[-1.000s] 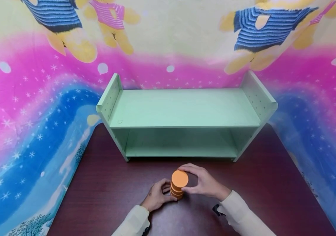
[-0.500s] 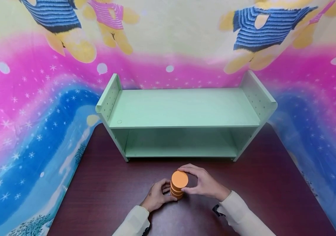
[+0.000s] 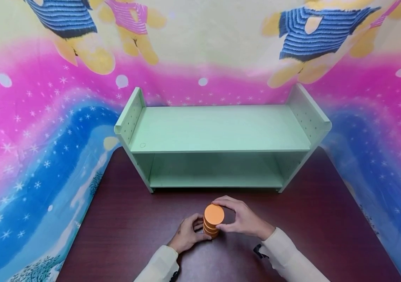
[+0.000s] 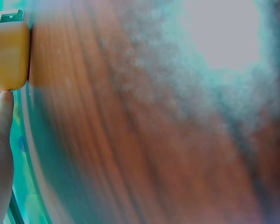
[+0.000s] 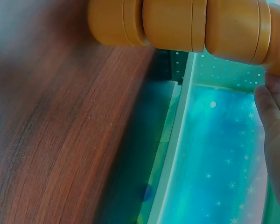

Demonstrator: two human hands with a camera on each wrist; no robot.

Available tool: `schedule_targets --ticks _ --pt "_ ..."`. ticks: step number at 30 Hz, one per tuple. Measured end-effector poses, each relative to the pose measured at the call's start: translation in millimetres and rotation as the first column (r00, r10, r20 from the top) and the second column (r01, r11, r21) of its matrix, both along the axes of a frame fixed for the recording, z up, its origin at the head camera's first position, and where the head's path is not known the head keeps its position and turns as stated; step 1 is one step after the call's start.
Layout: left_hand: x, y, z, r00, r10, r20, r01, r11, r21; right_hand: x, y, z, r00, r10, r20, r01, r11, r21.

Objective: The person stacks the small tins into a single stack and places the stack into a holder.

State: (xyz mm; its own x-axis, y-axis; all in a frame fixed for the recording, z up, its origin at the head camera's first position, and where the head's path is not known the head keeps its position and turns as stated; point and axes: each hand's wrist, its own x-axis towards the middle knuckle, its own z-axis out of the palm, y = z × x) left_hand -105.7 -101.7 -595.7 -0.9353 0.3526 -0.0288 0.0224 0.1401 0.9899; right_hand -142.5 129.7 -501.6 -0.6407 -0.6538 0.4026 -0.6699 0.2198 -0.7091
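Observation:
A stack of several round orange lidded jars (image 3: pixel 211 230) stands on the dark table in the head view. My left hand (image 3: pixel 187 234) grips the lower part from the left, thumb at the near side. From the right, my right hand (image 3: pixel 244 219) holds the top orange jar (image 3: pixel 214 214) between thumb and fingers. In the right wrist view the orange jars (image 5: pixel 175 23) lie end to end in a row, with the right hand's fingers (image 5: pixel 270 105) at the topmost one. The left wrist view catches only a lower jar (image 4: pixel 11 56) and part of the hand.
A pale green two-tier shelf (image 3: pixel 218 129) stands on the table just behind the stack. The dark reddish wooden table (image 3: pixel 123 219) spreads to both sides. A printed cloth with bears and snowflakes (image 3: pixel 200 47) hangs around the back and sides.

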Motion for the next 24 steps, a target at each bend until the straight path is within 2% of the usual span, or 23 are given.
schedule_targets --ticks 9,14,24 --pt "0.9 0.7 3.5 0.999 0.004 0.033 -0.004 1.0 -0.006 -0.7 0.2 -0.1 1.0 0.001 -0.001 -0.001 1.0 0.004" --pt "-0.2 1.5 1.4 0.999 0.015 0.044 -0.014 1.0 -0.008 -0.6 0.1 0.6 1.0 0.003 0.005 -0.003 1.0 0.006" --pt "-0.5 2.9 -0.8 1.0 0.021 0.015 -0.021 1.0 -0.014 -0.7 0.1 1.5 1.0 0.0 0.023 -0.001 1.0 0.022"
